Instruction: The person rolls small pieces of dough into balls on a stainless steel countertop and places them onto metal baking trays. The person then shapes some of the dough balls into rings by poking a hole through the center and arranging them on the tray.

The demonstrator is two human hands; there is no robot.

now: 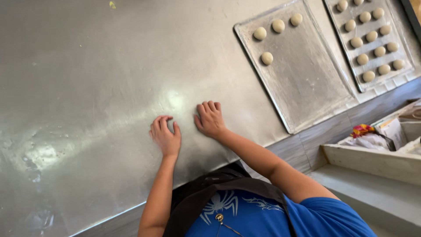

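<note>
Steel table (87, 79): two baking trays (302, 83) (397, 70) with dough balls (267, 58), both hands (165, 137) (211, 119) pressed flat.

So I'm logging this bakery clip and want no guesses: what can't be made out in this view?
- Under the left hand and right hand: both are cupped on the steel table, palms down, so anything beneath them is hidden.
- The far tray of dough balls is cut off by the top edge, so no full count.
- The box at right runs off the edge; its contents are unclear.
</note>
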